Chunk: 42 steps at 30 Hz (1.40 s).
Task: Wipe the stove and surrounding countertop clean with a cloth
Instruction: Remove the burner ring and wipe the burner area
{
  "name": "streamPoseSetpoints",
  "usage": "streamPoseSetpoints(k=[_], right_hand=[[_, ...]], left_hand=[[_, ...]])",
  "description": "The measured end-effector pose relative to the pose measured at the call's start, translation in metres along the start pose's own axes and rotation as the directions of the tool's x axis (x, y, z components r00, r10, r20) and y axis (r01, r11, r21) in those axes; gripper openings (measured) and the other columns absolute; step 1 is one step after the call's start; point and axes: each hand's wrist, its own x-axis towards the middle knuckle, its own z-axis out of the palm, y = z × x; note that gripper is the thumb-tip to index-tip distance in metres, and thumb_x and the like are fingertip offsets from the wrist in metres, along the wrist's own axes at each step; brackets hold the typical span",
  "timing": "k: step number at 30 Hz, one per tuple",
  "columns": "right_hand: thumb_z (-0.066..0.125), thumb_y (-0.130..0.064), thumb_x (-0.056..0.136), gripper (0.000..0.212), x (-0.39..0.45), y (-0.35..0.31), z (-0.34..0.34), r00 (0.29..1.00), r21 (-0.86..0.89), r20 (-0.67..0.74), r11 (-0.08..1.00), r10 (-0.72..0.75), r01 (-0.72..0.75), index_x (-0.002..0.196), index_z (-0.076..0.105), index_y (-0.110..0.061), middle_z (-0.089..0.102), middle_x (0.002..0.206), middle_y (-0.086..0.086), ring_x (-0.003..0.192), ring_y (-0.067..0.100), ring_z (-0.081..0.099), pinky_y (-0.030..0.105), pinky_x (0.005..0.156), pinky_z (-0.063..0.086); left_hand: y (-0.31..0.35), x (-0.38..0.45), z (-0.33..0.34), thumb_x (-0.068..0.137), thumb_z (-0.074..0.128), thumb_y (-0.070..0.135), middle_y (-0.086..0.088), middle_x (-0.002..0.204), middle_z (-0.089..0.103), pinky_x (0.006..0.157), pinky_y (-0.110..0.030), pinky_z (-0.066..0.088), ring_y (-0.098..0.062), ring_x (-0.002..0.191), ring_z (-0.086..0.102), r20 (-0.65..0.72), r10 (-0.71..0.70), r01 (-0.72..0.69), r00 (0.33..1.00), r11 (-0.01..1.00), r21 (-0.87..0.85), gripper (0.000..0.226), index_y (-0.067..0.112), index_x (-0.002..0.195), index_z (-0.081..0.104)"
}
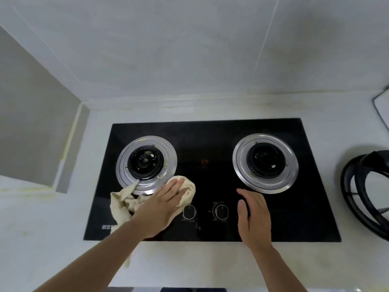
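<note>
A black glass stove [210, 144] with two burners is set into the pale countertop [52, 239]. A crumpled beige cloth [123, 202] lies on the glass just in front of the left burner [146, 164]. My left hand [160, 209] presses flat on the cloth with straight fingers pointing toward the burner's steel ring. My right hand [253, 216] rests flat on the bare glass, in front of the right burner [265, 163] and to the right of the two knobs [220, 211]. It holds nothing.
A black pot-support ring [366, 194] lies on the countertop to the right of the stove. A white board with a dark edge [382, 108] shows at the far right. The tiled wall stands behind, and a grey boxed column [35, 127] at the left.
</note>
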Motion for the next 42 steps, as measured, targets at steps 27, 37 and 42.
streamPoseSetpoints(k=[27,37,42], right_hand=[[0.045,-0.029,0.095,0.038,0.0,0.017,0.037,0.994,-0.287,-0.103,0.955,0.043,-0.071,0.095,0.075,-0.007,0.058,0.119,0.008,0.111,0.023,0.05,0.035,0.093,0.042],[0.046,-0.028,0.091,0.037,0.001,0.018,0.045,0.991,-0.366,-0.136,0.929,0.0,-0.05,0.091,0.072,-0.003,0.059,0.114,0.012,0.103,0.03,0.051,0.027,0.095,0.032],[0.045,-0.029,0.093,0.032,0.005,0.012,0.039,0.996,-0.346,-0.077,0.936,0.046,-0.07,0.097,0.07,-0.009,0.056,0.116,0.002,0.11,0.015,0.043,0.023,0.096,0.031]], left_hand=[[-0.016,0.196,-0.043,0.108,0.015,0.037,-0.003,0.173,0.0,0.126,-0.058,0.001,-0.029,0.159,-0.004,-0.137,-0.259,0.255,0.956,0.966,-0.044,0.059,0.022,0.165,0.011],[-0.113,0.197,-0.056,0.11,0.018,0.036,-0.005,0.173,-0.004,0.125,-0.058,-0.003,-0.031,0.158,-0.007,-0.05,-0.494,0.492,0.868,0.87,-0.037,0.056,0.027,0.164,0.003],[-0.138,0.198,-0.051,0.11,0.021,0.04,-0.006,0.171,0.008,0.126,-0.054,0.004,-0.031,0.157,0.004,-0.059,-0.523,0.514,0.85,0.849,-0.121,0.056,0.026,0.163,0.012]])
